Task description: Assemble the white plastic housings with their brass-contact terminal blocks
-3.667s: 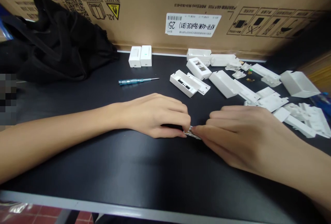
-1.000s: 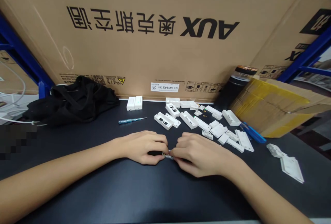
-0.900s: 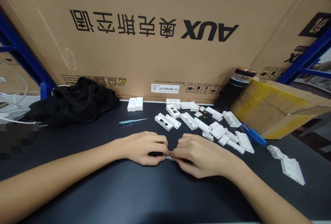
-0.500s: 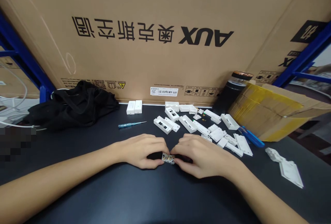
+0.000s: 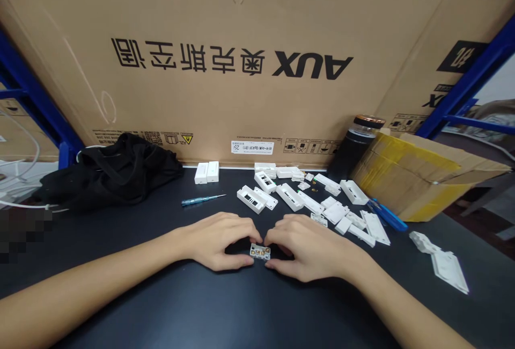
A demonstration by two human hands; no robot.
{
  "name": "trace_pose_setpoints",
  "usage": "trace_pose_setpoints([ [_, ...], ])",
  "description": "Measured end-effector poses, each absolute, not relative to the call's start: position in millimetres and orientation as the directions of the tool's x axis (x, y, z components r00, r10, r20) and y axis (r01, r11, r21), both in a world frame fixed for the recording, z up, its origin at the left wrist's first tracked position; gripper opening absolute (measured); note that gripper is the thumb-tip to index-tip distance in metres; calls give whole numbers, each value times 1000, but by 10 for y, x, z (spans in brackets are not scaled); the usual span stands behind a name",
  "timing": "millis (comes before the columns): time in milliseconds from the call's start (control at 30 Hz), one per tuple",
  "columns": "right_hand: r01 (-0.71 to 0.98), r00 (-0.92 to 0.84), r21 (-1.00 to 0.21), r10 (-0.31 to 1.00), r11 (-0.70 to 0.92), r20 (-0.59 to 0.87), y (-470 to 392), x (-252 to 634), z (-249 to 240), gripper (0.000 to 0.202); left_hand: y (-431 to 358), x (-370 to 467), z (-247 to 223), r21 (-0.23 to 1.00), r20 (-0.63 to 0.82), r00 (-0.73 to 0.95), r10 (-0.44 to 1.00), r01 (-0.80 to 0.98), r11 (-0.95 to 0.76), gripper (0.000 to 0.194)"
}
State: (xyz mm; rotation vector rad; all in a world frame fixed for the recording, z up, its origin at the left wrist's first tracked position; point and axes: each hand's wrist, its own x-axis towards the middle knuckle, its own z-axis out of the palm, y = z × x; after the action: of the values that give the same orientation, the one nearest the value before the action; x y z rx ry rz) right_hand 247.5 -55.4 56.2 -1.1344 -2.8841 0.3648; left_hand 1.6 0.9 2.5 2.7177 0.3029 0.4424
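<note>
A small white plastic terminal piece with brass-coloured contacts [image 5: 260, 252] lies between my two hands, low over the black table. My left hand [image 5: 223, 241] has its thumb and index finger curled around the left end of it. At the right end, my right hand [image 5: 308, 247] bends its thumb and index finger about the piece in the same way. The contacts face up toward me. How firmly each fingertip presses on it is hard to see.
White plastic housings and covers [image 5: 336, 212] lie scattered beyond my right hand. A blue screwdriver [image 5: 197, 201], two white boxes [image 5: 207, 172] and a black cloth bag [image 5: 116, 172] are left. A blue-handled tool [image 5: 388, 216], dark bottle [image 5: 354, 147] and taped carton [image 5: 414, 177] stand right.
The terminal piece has tipped so more of its contact side shows. My fingers have spread slightly around it, and the camera view has shifted a little.
</note>
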Motion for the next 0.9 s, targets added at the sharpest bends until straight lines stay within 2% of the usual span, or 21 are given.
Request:
trace_pose_setpoints([
  [300,675,-732,-243,674,697,-99,-551,2467,556,16,21,-7,8,427,328,922,208,52,-903,35],
  [400,670,-735,-263,669,694,-109,-539,2474,535,16,19,-16,-4,334,443,874,202,48,-941,26],
  [467,672,-731,-286,674,683,-111,-532,2484,526,23,34,-21,-10,214,545,791,278,189,-958,15],
  [533,677,-723,-305,683,670,-105,-526,2502,528,32,74,-24,-14,129,586,698,411,421,-898,9],
  [633,700,-697,-296,712,650,-85,-505,2558,544,37,167,-24,-28,118,480,600,640,679,-724,12],
  [733,734,-656,-259,754,628,-33,-454,2648,555,35,244,-22,-47,174,336,531,778,777,-605,13],
  [900,822,-536,-205,843,531,33,-340,2799,554,30,262,-31,-61,214,290,544,788,765,-607,12],
])
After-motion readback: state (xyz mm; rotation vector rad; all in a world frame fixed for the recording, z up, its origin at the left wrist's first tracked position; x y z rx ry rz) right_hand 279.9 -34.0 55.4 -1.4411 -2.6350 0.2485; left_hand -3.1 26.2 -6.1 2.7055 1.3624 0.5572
